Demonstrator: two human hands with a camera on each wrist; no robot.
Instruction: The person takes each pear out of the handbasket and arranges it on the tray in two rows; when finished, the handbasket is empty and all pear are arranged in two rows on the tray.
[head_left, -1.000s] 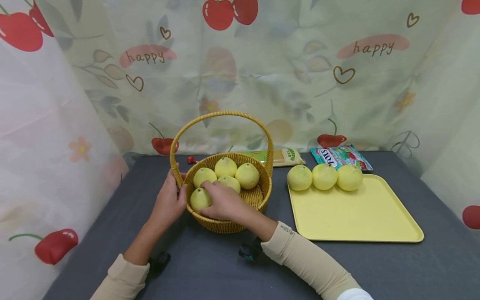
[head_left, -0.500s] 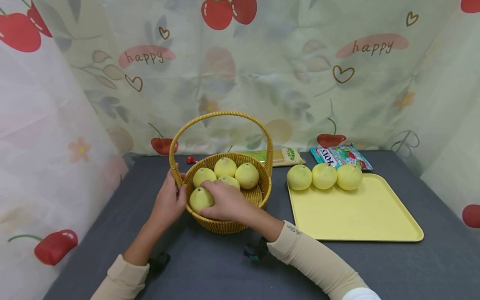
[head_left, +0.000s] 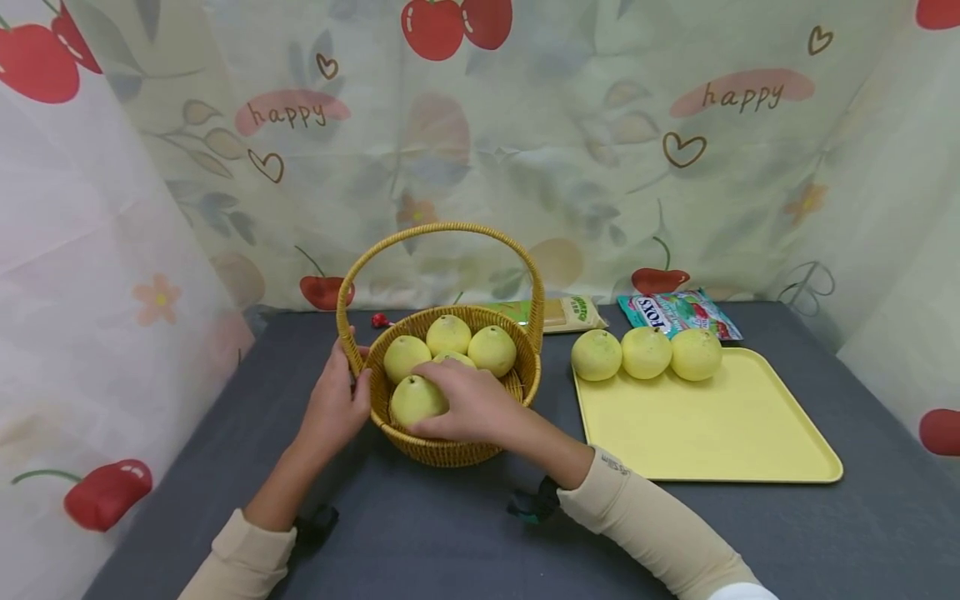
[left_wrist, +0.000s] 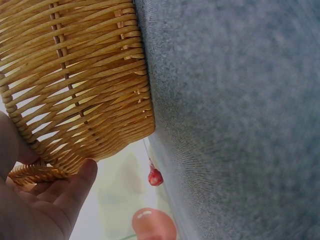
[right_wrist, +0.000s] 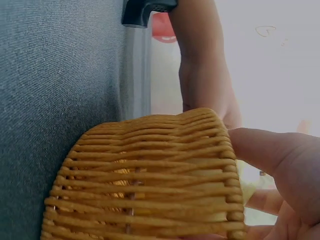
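Observation:
A yellow wicker basket (head_left: 450,454) with a tall arched handle stands on the dark cloth. My left hand (head_left: 337,400) grips its left side where the handle meets the rim; in the left wrist view that hand (left_wrist: 45,210) has the thumb on one side and fingers on the other. Inside the basket, my right hand (head_left: 476,404) holds a round yellow-green fruit (head_left: 416,402) near the front left wall. Several like fruits (head_left: 450,335) lie behind it, one partly hidden by the right hand. The basket wall hides the held fruit in the right wrist view.
On the right lies a yellow tray (head_left: 712,442), with a row of three similar fruits (head_left: 647,352) along its far left edge. Behind it is a blue-green FOX'S bag (head_left: 678,312). A long packet (head_left: 573,315) and a small red object (head_left: 380,320) lie behind the basket.
My right hand and the fruit in it have shifted to the right, away from the basket's left wall. The left hand keeps its grip on the basket.

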